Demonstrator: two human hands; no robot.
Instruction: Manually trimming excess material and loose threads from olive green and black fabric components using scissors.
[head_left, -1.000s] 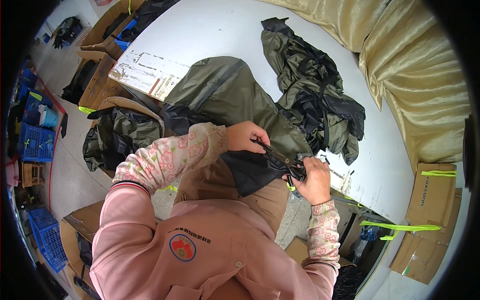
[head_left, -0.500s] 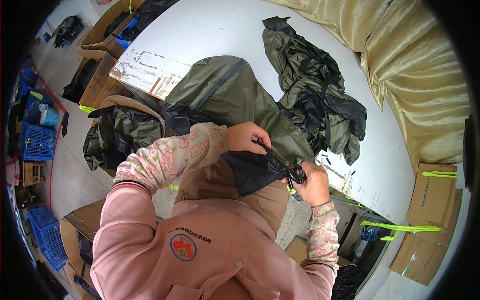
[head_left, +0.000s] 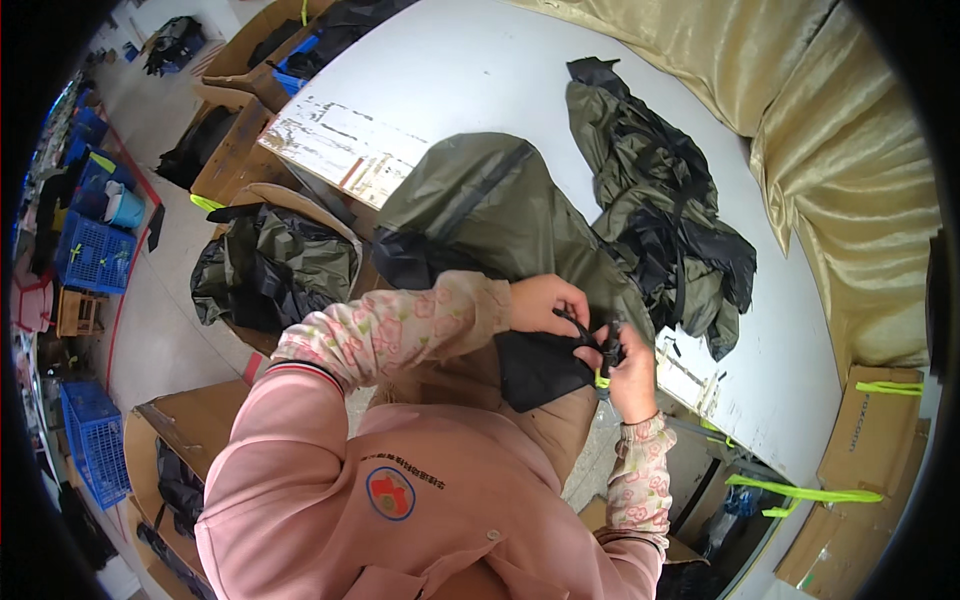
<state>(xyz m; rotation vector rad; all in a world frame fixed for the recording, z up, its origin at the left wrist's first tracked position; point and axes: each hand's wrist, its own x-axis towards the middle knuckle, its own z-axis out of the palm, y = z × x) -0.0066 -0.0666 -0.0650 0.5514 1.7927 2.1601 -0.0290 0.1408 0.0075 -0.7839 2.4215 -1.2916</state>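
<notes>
We see both hands meeting over a piece of black fabric (head_left: 540, 365) held just off the near edge of the white table (head_left: 480, 70), above our lap. Our left hand (head_left: 545, 303) has its fingers curled and pinched onto the upper edge of the black fabric; our right hand (head_left: 632, 372) is closed around the same edge from the other side, with a black cord or strap (head_left: 592, 338) running between the two. We cannot make out exactly what the fingertips grip, because the knuckles and folds cover the contact point. A small yellow-green tag (head_left: 601, 380) shows just beside the right hand. The black fabric joins an olive green jacket (head_left: 490, 210) that lies spread at the table's near edge; how far it hangs over is hidden by our forearms. A second olive and black jacket (head_left: 660, 200) lies crumpled near the table's right side, well apart from the hands. A gold curtain (head_left: 840, 150) borders the far right edge. Left of the table a cardboard box (head_left: 290, 200) holds more dark green and black garments (head_left: 270, 270). Blue crates (head_left: 95, 255) stand on the floor at far left, small and hard to read.
</notes>
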